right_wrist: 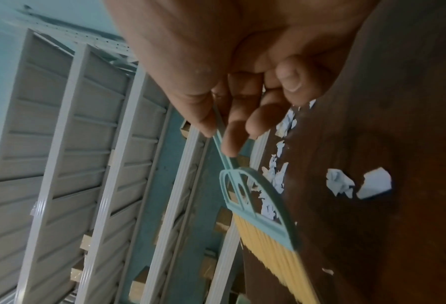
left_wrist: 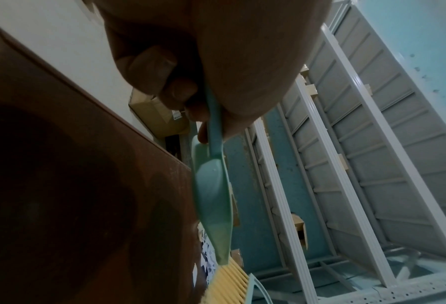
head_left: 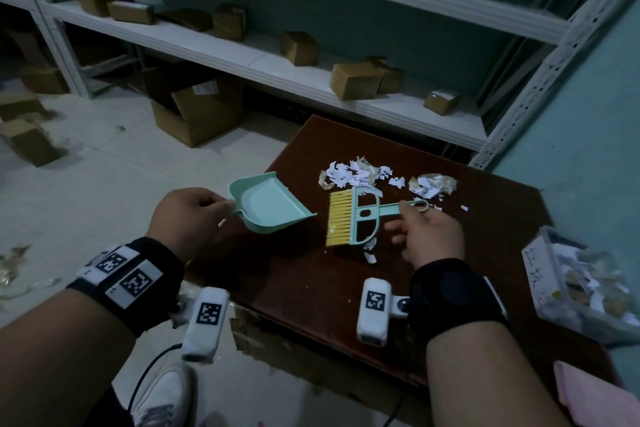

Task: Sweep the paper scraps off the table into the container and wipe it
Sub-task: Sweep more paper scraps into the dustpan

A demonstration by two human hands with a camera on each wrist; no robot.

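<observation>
Left hand (head_left: 188, 215) grips handle of mint dustpan (head_left: 270, 203), pan at table's (head_left: 311, 288) left edge, mouth facing right. Right hand (head_left: 429, 236) pinches handle of mint brush (head_left: 353, 217), yellow bristles pointing left, just right of pan. Paper scraps (head_left: 360, 174) heaped beyond brush, far side. Clear container (head_left: 588, 284) of scraps at right edge.

Bench (head_left: 311, 288): dark reddish-brown top, set in front of white metal shelving. Paper scraps (head_left: 356, 173) lie heaped toward the far edge, with a second crumpled clump (head_left: 431, 185) just right of them. Loose scraps (head_left: 370, 255) lie nearer the middle. A clear container (head_left: 585, 288) holding scraps sits at the right edge. A pink item (head_left: 595, 399) lies at the near right corner.
</observation>
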